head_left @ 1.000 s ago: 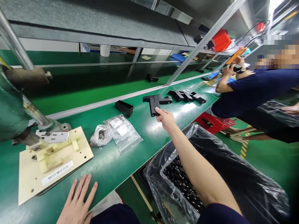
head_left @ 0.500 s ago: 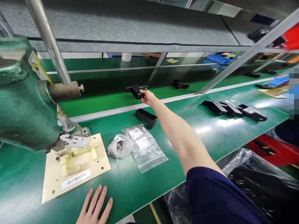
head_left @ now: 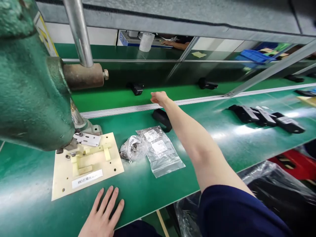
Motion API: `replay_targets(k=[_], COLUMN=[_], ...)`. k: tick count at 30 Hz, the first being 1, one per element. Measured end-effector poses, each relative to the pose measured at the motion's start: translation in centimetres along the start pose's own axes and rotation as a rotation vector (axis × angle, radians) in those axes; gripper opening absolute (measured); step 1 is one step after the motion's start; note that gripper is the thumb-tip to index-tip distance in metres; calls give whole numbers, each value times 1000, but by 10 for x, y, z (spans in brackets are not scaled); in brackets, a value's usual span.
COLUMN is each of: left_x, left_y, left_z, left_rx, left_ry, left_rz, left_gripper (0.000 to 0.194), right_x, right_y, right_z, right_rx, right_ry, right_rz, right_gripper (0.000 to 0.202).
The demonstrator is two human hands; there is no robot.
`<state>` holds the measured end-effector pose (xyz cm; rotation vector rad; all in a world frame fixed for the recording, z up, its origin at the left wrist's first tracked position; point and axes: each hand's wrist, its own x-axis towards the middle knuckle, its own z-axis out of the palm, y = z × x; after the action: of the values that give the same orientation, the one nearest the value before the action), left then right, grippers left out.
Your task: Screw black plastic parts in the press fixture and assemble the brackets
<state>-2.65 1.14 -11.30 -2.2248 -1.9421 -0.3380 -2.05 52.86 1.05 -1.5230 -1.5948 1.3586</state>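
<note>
My right hand [head_left: 158, 98] is stretched out over the front edge of the green conveyor belt [head_left: 108, 98], its fingers loosely extended and holding nothing. Just left of it on the belt lies a black part [head_left: 136, 88], apart from the fingers. Below the hand a black housing [head_left: 162, 119] rests on the bench, partly hidden by my forearm. My left hand [head_left: 103, 210] lies flat with spread fingers on the bench's near edge, below a cream fixture plate [head_left: 59, 179]. Two plastic bags of small metal parts, one crumpled [head_left: 134, 148] and one flat [head_left: 164, 154], lie right of the plate.
A green press [head_left: 32, 95] stands at the left. Another black part [head_left: 207, 84] is farther right on the belt, and several black units [head_left: 264, 116] lie on the bench at right. A shelf [head_left: 158, 16] crosses above. Someone's hand [head_left: 170, 42] shows behind the belt.
My right hand has let go of the black part, which now lies on the belt. The camera view has shifted, while my left hand still lies on the bench.
</note>
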Motion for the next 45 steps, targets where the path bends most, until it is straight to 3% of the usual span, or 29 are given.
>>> replay_targets(k=[3, 8, 12, 15, 17, 22, 26, 29, 31, 33, 35, 37, 40, 43, 45], left_x=[-2, -9, -13, -14, -14, -15, -18, -20, -21, -21, -18, -13, -4, -4, -12], left_y=[-2, 2, -1, -5, -6, -5, -6, -8, -8, -5, 1, 11, 25, 32, 31], left_z=[1, 8, 11, 13, 13, 8, 4, 4, 3, -1, -9, -21, -38, -49, -53], left_rx=[-33, -103, -102, -96, -102, -102, -106, -109, -160, -314, -593, -971, -1540, -1883, -1990], left_ry=[53, 62, 91, 115, 124, 99, 80, 62, 76, 102, 65, -19, -47, 19, 32], left_rz=[55, -5, 59, 82, 86, 86, 72, 69, 55, -18, -178, -363, -564, -859, -1038], left_gripper=[70, 82, 88, 91, 92, 91, 81, 72, 69, 65, 59, 58, 77, 85, 77], right_x=[-23, -70, -110, -134, -143, -146, -154, -182, -215, -258, -305, -352, -410, -436, -430], right_y=[13, 34, 46, 59, 70, 91, 101, 109, 117, 129, 144, 158, 173, 179, 185], right_z=[-33, -82, -106, -111, -108, -96, -98, -107, -113, -114, -106, -85, -36, 2, 0], right_rx=[-240, -537, -667, -737, -765, -749, -660, -549, -469, -401, -348, -304, -237, -145, -210], right_ry=[36, 15, -63, -106, -87, 78, 216, 301, 328, 324, 307, 257, 0, -174, -158], right_rz=[-72, -136, -179, -214, -238, -275, -275, -312, -365, -434, -527, -790, -993, -1073, -1058], right_gripper=[18, 17, 36, 68, 78, 57, 52, 54, 58, 62, 64, 59, 71, 72, 54])
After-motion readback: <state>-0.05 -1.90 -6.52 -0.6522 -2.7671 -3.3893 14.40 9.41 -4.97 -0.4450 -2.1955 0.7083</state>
